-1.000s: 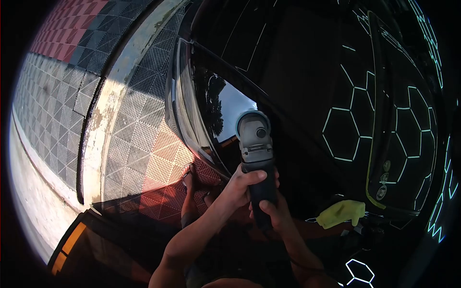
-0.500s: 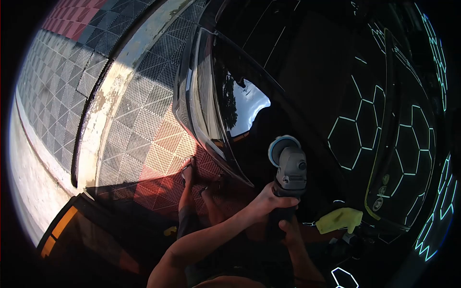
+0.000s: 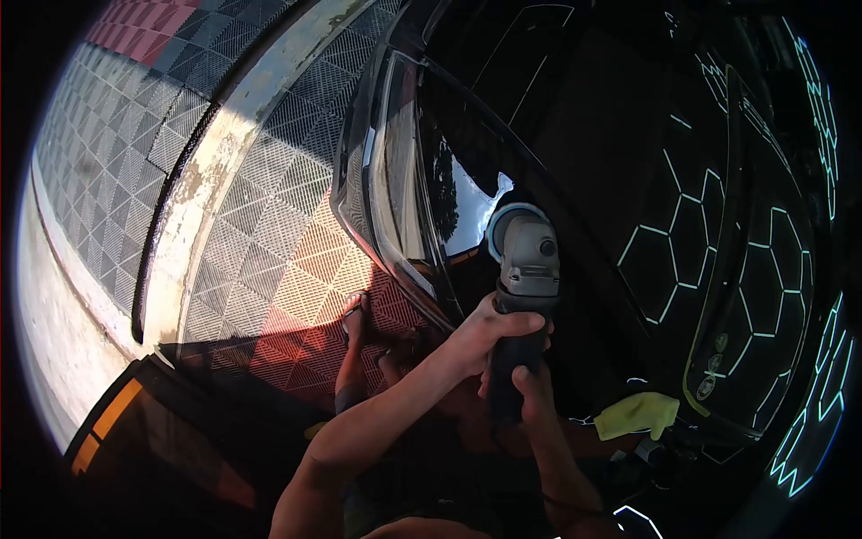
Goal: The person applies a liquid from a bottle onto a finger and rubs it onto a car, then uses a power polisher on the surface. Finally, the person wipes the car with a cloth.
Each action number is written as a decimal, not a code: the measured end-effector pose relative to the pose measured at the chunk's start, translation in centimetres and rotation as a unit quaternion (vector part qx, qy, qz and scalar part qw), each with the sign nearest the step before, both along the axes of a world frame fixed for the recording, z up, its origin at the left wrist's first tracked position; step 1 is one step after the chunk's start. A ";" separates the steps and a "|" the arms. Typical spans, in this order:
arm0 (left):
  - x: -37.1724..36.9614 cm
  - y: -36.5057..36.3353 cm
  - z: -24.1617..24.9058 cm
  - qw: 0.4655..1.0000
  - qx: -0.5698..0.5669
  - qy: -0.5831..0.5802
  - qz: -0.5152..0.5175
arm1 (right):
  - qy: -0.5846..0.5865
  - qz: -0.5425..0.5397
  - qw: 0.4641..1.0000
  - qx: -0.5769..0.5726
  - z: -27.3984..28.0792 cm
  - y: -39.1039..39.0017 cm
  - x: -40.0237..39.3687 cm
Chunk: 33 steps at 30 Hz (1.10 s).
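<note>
Shifted forward, the polisher (image 3: 528, 269) points ahead, its long axis fore-and-aft, left hand (image 3: 499, 329) and right hand (image 3: 533, 393) grasping it.

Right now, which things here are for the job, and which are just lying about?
For the job:
polisher, held up to work
its round pad
glossy black car bodywork, probably what's being polished

Just about:
yellow cloth, maybe for wiping, but untouched now
slotted floor tiles
round stickers
</note>
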<state>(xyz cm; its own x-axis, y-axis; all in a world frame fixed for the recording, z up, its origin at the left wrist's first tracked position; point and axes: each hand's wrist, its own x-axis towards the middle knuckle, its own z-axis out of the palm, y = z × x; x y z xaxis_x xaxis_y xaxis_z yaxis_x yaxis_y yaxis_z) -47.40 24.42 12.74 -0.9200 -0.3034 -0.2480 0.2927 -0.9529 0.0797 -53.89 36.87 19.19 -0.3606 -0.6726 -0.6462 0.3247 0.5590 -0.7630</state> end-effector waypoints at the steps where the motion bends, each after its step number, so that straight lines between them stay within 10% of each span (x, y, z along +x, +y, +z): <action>1: 0.1 0.0 0.1 1.000 -0.002 -0.005 -0.006 | -0.003 -0.005 1.000 0.000 0.0 -0.1 0.1; 33: 1.7 -0.5 -1.4 0.999 -0.041 0.003 -0.025 | -0.062 -0.037 0.996 -0.054 -1.6 0.1 1.4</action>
<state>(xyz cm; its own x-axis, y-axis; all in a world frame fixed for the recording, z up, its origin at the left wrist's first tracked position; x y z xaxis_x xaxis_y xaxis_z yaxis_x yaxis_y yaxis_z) -45.69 23.90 11.31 -0.9359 -0.2764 -0.2186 0.2459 -0.9565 0.1567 -52.46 37.01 17.58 -0.3326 -0.7153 -0.6146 0.4574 0.4475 -0.7684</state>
